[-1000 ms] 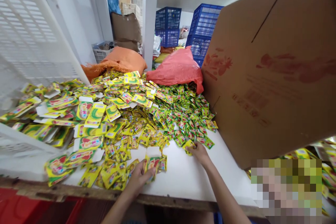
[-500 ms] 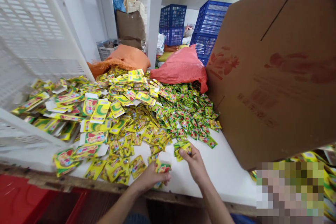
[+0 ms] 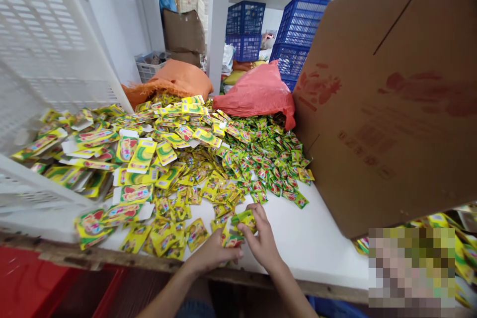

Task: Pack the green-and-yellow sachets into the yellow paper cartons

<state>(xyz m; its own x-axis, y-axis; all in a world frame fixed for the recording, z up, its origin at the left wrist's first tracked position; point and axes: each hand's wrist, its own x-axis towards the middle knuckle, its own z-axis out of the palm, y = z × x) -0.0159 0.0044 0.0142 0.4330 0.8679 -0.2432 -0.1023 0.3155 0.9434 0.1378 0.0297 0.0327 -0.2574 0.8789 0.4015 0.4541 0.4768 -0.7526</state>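
My left hand is closed around a small yellow-green printed carton near the table's front edge. Its fingers wrap the lower part of the carton. My right hand pinches green and yellow sachets between thumb and fingers, right at the top of the carton. Whether the sachets are inside the carton's mouth I cannot tell. Loose yellow sachets lie left of my left hand. Beyond my hands spreads a heap of green sachets.
Many printed cartons are piled at left, partly within a tipped white plastic crate. A large cardboard box leans on the right. Orange and red sacks lie behind the heap. Blue crates are stacked farther back.
My right hand has moved left with the sachets, from over the bare white tabletop to the carton. My left hand still holds the carton in nearly the same place.
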